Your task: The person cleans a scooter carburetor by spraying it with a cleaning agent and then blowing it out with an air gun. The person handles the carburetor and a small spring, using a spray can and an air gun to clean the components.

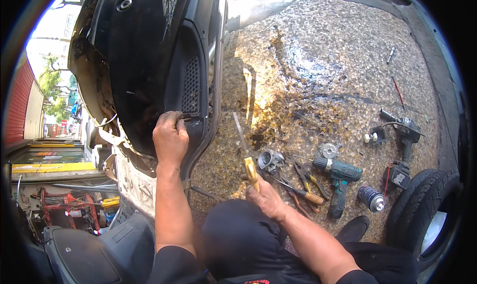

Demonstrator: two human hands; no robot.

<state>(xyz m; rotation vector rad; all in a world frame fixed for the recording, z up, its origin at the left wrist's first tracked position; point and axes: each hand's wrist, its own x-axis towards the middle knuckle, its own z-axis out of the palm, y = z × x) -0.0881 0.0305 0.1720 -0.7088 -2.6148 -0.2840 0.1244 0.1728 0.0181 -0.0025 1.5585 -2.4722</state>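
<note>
My right hand [267, 198] is closed around the yellow handle of a flathead screwdriver [251, 172], its blade pointing up and away from me. My left hand [170, 136] rests at the lower part of a black scooter body panel [136, 60], beside the mesh vent. Its fingers are bent together near a small dark piece at the panel's edge; what they hold, if anything, I cannot make out. Just beyond my right hand, a metal carburetor-like part [270, 160] lies on the pebbled ground.
Right of my hand lie pliers [302, 177], a wood-handled screwdriver [313, 197], a teal cordless drill [340, 174] and a spray can [371, 198]. Farther right are an impact wrench [406, 135] and tires [422, 199]. Wet, oily stains [303, 85] mark the ground ahead. A red metal frame [67, 204] lies at left.
</note>
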